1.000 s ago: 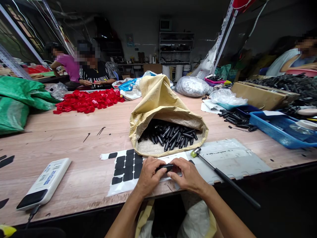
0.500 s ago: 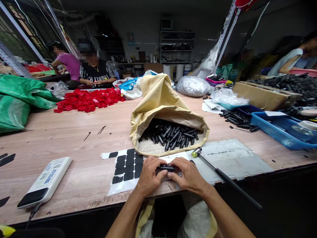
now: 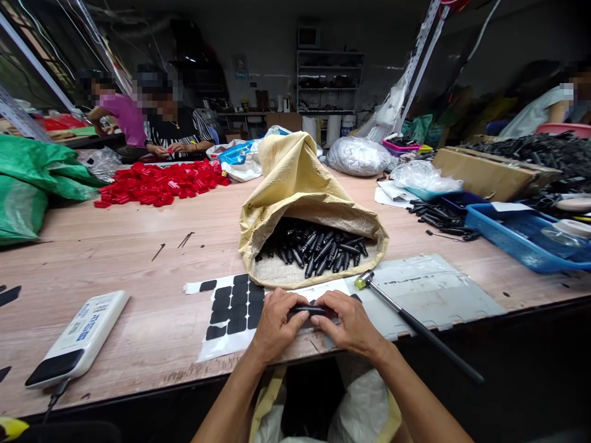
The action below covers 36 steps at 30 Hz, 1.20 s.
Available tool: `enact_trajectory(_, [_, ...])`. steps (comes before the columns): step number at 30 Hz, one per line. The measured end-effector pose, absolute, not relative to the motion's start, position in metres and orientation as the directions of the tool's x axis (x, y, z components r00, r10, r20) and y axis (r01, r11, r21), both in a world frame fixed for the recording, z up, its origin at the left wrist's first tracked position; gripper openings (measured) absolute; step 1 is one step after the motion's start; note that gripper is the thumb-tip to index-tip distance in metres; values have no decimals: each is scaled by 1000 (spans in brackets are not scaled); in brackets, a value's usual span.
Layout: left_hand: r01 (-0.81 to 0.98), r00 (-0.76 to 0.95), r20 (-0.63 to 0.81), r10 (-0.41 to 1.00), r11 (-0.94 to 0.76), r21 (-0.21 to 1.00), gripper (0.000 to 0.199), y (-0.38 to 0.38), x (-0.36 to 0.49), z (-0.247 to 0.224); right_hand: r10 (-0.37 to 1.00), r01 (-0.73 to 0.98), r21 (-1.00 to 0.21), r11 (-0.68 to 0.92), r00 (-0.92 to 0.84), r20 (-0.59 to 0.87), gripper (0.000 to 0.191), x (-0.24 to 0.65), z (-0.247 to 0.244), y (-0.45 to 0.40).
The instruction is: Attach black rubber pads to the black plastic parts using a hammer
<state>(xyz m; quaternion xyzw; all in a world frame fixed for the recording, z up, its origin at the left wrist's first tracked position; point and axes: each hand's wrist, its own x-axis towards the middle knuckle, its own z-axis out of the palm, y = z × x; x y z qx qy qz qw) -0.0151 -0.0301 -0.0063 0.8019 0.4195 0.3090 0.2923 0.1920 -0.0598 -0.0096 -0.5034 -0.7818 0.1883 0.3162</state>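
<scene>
Between my hands lies a short black cylindrical piece (image 3: 308,309), much like those in the sack. My left hand (image 3: 279,320) pinches its left end and my right hand (image 3: 342,317) its right end, thumbs below and fingers above. Both hands are close over the table's front edge. Under and beside my left hand is a white sheet with black square stickers (image 3: 237,307). Straight ahead, a yellow woven sack (image 3: 295,178) lies with its mouth towards me, full of black cylindrical pieces (image 3: 318,249). To the right of my right hand rests a small hammer (image 3: 415,323).
A grey board (image 3: 429,289) lies under the hammer. On the left are a white power bank (image 3: 80,338) with a cable, red parts (image 3: 161,183) and a green sack (image 3: 23,197). A blue tray (image 3: 521,240) stands at right. Other people sit behind the table.
The view has shifted slightly. Both hands stay on the black piece, which is still held between them. A person across the table has moved their hands a little.
</scene>
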Motion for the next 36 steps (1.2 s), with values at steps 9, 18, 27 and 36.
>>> enact_trajectory(9, [588, 484, 239, 842, -515, 624, 45, -28, -13, -6, 885, 712, -529, 463, -333, 326, 15, 190, -6, -63])
enact_trajectory(18, [591, 509, 228, 830, -530, 608, 46, -26, -14, -8, 877, 694, -540, 476, -324, 355, 17, 186, -5, -65])
enact_trajectory(27, [561, 498, 196, 845, -486, 670, 31, -26, -16, -6, 883, 899, -427, 93, 124, 453, 13, 271, 13, -57])
enact_trajectory(36, [559, 549, 328, 768, -630, 539, 12, -60, -10, 6, 940, 935, -329, -131, 223, 258, 26, 302, -20, -48])
